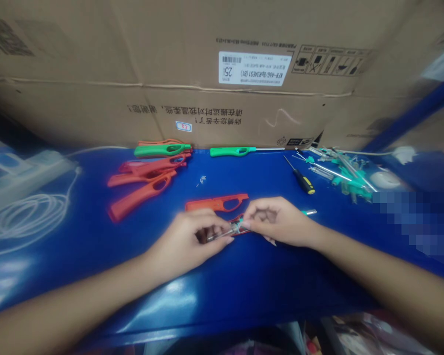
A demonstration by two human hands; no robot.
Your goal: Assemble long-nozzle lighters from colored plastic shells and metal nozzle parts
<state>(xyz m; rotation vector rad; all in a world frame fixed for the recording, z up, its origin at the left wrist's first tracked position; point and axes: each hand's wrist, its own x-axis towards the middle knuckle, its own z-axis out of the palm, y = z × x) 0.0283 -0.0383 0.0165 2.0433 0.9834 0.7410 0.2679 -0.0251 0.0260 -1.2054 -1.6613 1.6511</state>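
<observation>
My left hand (190,236) is closed around a clear lighter fuel tank (222,233). Fingers of my right hand (283,221) pinch together at a small pale green piece (240,225) by the tank's end. Part of a red casing half shows between and behind my fingers, the rest covered by them. From behind my right hand a metal tube end (311,212) sticks out. Just beyond both hands lies another red lighter casing half (209,203).
Several red casing halves (142,195) and a green one (161,149) lie left. A green lighter (229,151), a screwdriver (304,181) and a heap of teal-and-metal inner parts (350,177) lie beyond and right. Cardboard (163,59) stands behind; a coiled white cable (25,222) lies left.
</observation>
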